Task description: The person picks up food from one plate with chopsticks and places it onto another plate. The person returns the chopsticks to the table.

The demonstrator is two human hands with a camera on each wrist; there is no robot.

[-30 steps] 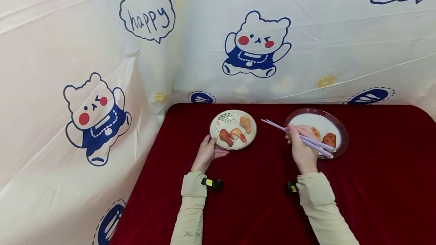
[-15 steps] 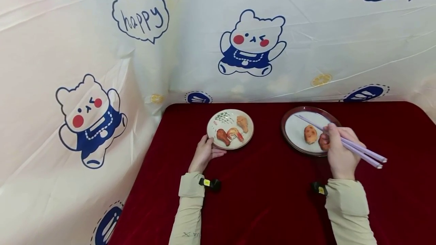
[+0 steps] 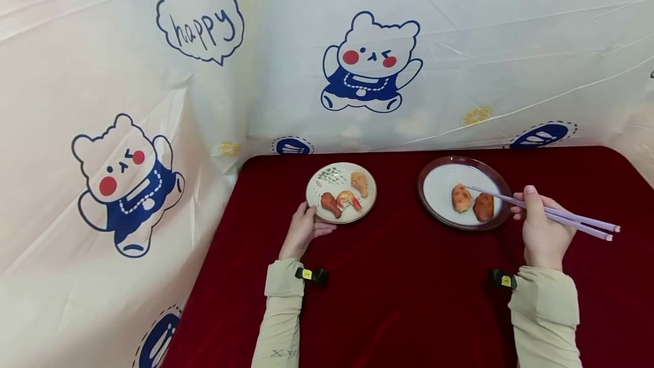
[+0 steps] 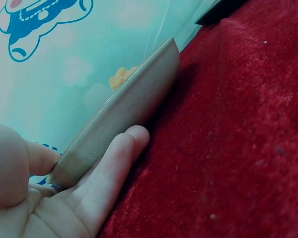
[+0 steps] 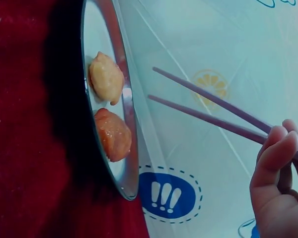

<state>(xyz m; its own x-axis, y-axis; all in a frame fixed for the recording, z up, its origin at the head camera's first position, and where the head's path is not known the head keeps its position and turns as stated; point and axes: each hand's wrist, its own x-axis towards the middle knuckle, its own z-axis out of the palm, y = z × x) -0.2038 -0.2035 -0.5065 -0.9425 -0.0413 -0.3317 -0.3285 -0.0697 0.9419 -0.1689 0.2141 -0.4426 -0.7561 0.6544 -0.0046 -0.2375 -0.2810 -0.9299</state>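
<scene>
My left hand [image 3: 302, 230] grips the near-left edge of a small white plate [image 3: 327, 178], thumb on the rim and fingers underneath. On that plate lie a brown drumstick [image 3: 331, 204], a shrimp [image 3: 349, 200] and a paler fried drumstick [image 3: 360, 183]. My right hand [image 3: 546, 231] holds a pair of lilac chopsticks [image 3: 572, 220], tips pointing left over the larger brown-rimmed plate [image 3: 434, 186]. Two fried pieces rest there, a lighter wing-like piece [image 3: 461, 199] and a darker one [image 3: 483, 207]. In the right wrist view the chopstick tips [image 5: 151, 82] stand apart, with nothing between them.
A dark red velvet cloth [image 3: 398, 288] covers the table. Behind and to the left hangs a white printed curtain [image 3: 286, 44] with bear drawings, right up to the table's far edge.
My right hand has moved to the right with the chopsticks, their tips going from near the small plate to over the larger one. The left hand still holds its plate.
</scene>
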